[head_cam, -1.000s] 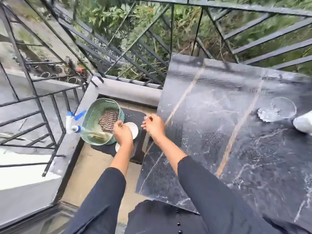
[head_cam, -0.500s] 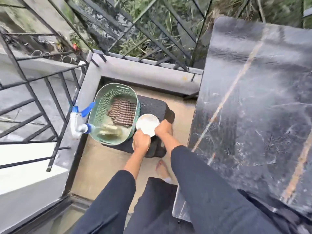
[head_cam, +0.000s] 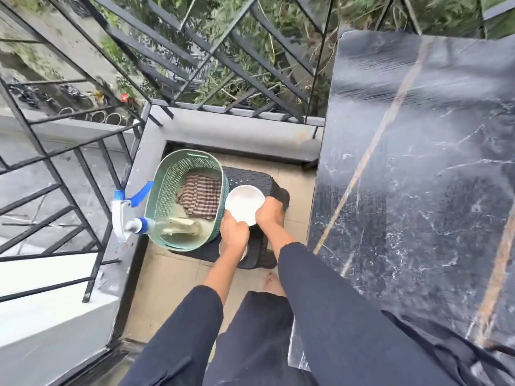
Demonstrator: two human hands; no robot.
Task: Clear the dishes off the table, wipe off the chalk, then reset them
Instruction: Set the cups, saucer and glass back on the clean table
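1. Beside the left edge of the black marble bench [head_cam: 418,190], a low dark stool [head_cam: 259,185] stands on the tiled floor [head_cam: 172,288], hemmed in by the grey ledge [head_cam: 234,135] and metal railing [head_cam: 195,65] on its far and left sides.
2. The bench top in view is bare, streaked with pale smears; a narrow strip of floor separates its left edge from the stool.
3. A green basket [head_cam: 167,190] takes up the stool's left part, holding a checked cloth [head_cam: 199,199] and a spray bottle [head_cam: 156,225] whose nozzle juts out past the basket's left rim.
4. A white bowl [head_cam: 243,203] sits over the stool's near right part, touching the basket's right wall.
5. The left hand [head_cam: 234,232] grips the bowl's near-left rim; the right hand [head_cam: 269,214] grips its near-right rim, fingers curled closed on it.
6. Under the left wrist, a sliver of another white dish [head_cam: 223,247] shows at the stool's near edge.
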